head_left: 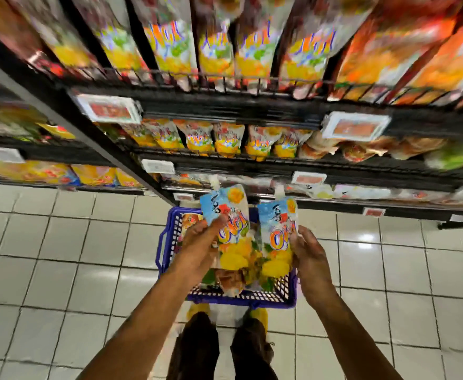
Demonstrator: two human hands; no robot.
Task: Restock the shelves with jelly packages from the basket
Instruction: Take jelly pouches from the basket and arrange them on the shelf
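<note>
I hold two jelly packages above a blue basket that stands on the tiled floor by the shelves. My left hand grips the left jelly package, thumb across its front. My right hand holds the right jelly package by its right edge. Both packs are pale blue with orange lettering and yellow fruit, spouts pointing up toward the shelves. More packages lie in the basket under them. Matching packs stand in a row on the middle shelf.
Black wire shelves rise in front of me, filled with colourful pouches and white price tags. A second shelf unit stands to the left. My feet are on white floor tiles just behind the basket.
</note>
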